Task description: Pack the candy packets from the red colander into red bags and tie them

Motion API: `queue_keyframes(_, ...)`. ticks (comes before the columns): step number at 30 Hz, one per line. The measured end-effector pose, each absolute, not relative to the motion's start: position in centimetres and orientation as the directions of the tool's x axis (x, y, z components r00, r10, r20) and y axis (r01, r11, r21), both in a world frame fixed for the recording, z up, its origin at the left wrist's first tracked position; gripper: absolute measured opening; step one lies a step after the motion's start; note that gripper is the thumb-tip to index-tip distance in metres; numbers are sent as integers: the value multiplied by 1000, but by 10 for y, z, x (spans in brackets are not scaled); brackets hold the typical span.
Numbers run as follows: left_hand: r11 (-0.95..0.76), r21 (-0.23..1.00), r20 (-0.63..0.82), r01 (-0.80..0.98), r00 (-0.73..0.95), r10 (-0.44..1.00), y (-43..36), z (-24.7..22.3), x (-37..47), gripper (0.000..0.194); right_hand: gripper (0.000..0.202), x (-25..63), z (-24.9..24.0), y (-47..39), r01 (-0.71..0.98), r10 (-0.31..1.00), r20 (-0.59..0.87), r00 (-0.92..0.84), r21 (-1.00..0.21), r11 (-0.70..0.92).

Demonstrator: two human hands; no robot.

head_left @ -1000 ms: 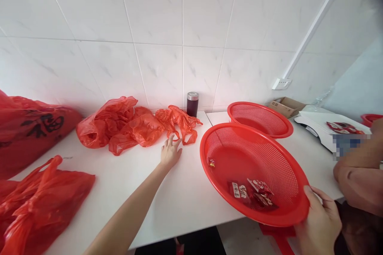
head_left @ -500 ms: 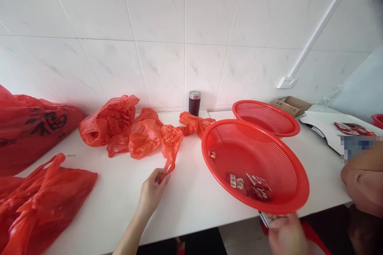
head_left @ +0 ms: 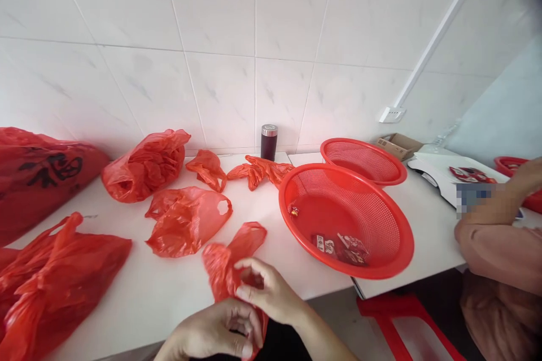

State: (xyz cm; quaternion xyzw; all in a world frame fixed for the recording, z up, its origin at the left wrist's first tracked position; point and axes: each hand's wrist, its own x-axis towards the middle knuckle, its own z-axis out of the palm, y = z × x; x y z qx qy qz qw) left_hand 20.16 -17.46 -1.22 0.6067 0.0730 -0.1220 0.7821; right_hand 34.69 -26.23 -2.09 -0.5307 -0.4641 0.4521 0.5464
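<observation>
At the table's front edge, both my hands are on a crumpled red plastic bag [head_left: 221, 271]. My left hand [head_left: 214, 330] is curled around its lower end, which hangs at the edge. On the bag's right side, my right hand [head_left: 273, 292] grips with bent fingers and thumb; its exact hold is partly hidden by the folds. Just beyond, another red plastic bag [head_left: 190, 220] lies flattened with a handle hole showing. To the right, a large red plastic basket [head_left: 398, 237] holds several small wrapped packets [head_left: 342, 248] near its front side.
Behind lie more crumpled red bags [head_left: 146, 166], a dark tumbler [head_left: 269, 144] and a second red basket [head_left: 393, 172]. Full red bags [head_left: 84, 271] stand at left. At right are a white scale [head_left: 440, 180], a cardboard box [head_left: 398, 146], a person's arm [head_left: 486, 214] and a red stool [head_left: 381, 316].
My left hand has pulled one bag off the pile toward the table's front edge. My right hand has moved left from beneath the basket's rim onto that bag.
</observation>
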Motion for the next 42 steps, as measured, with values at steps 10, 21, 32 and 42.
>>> queue_keyframes(10, 177, 983, -182, 46, 340, 923, -112, -35, 191, 56, 22, 361, -17, -328, 261, 791, 221, 570, -962, 81)
queue_keyframes(21, -332, 932, 160, 144, 659, 735, -208, -7, 211, 60, 31, 339, -6, -303, 263, 888, 183, 422, -962, 73)
queue_keyframes(32, 180, 972, -133, -148, 281, 950, -121, -22, 157, 35, 25, 359, -11, -311, 294, 772, 178, 610, -956, -11)
queue_keyframes(42, -422, 904, 423, 71, 1, 906, -158, 10, 162, 15, 19, 359, -19, -300, 622, 794, 408, 450, -782, 49)
